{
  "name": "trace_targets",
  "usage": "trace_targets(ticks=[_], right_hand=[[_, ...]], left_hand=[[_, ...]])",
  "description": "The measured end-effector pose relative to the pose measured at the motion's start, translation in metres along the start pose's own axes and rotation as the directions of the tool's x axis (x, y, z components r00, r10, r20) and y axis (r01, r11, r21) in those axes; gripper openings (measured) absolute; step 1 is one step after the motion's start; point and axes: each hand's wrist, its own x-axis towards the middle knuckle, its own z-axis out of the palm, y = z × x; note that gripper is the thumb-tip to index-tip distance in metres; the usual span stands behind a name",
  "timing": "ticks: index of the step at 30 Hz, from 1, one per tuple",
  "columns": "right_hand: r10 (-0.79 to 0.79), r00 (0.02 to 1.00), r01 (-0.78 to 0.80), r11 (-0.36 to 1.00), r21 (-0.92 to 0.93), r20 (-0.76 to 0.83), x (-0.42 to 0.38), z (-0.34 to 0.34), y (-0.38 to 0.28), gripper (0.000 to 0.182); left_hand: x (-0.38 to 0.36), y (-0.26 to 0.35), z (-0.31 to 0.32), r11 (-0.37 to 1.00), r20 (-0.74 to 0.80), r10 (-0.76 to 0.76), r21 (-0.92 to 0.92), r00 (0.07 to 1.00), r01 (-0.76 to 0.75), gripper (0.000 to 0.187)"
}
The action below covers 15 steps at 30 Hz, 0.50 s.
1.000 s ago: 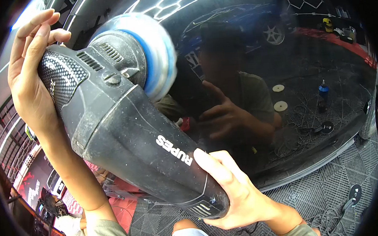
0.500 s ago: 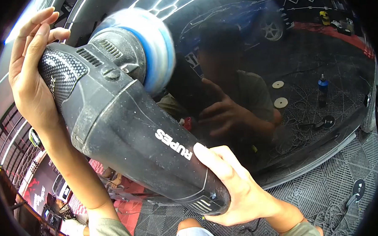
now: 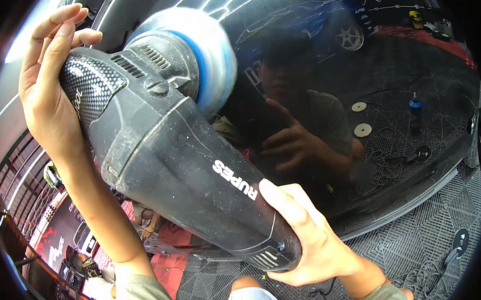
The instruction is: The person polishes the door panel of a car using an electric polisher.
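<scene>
A black RUPES polisher [image 3: 182, 158] lies slantwise across the view, its blue-and-white pad [image 3: 220, 65] against a glossy black car panel [image 3: 391, 170]. The pad's face is smeared by motion. My right hand [image 3: 314, 238] is wrapped round the rear end of the polisher's body, thumb beside the white lettering. At the other end, my left hand [image 3: 50, 99] presses its palm against the patterned head cover, with its fingers stretched up past the head rather than curled round it. Where the pad meets the panel is partly hidden by the tool.
The panel mirrors a person, a blue car, two round pads and a blue bottle. Grey grid tiles [image 3: 415, 223] cover the floor, with a cable and a round black object [image 3: 460, 242] at right. Another person's arm [image 3: 150, 226] shows near red flooring [image 3: 165, 268] at lower left.
The polisher has shifted slightly to the right across the panel, and both hands have moved with it. Reflections in the panel have shifted a little too. My hold looks the same.
</scene>
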Motion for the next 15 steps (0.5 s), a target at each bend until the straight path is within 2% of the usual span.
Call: trace_targets(ticks=[7, 9, 13, 15], right_hand=[[0.0, 0.998, -0.003, 0.999, -0.045, -0.067, -0.005, -0.006, 0.0, 0.107], [0.0, 0.998, 0.0, 1.0, -0.009, -0.067, -0.005, -0.011, -0.004, 0.107], [-0.011, 0.996, 0.011, 1.0, 0.001, -0.088, -0.007, -0.013, -0.005, 0.106], [-0.031, 0.993, 0.039, 0.997, 0.069, -0.112, -0.009, -0.015, -0.004, 0.104]], left_hand=[[0.011, 0.002, 0.014, 0.997, 0.027, 0.058, -0.043, 0.998, -0.057, 0.029], [0.019, -0.001, 0.014, 1.0, -0.038, 0.008, 0.011, 0.999, -0.007, 0.029], [0.026, 0.002, 0.022, 0.999, -0.046, 0.046, 0.018, 0.998, -0.045, 0.028], [0.025, 0.015, 0.05, 0.997, -0.067, 0.072, 0.01, 0.995, -0.071, 0.022]])
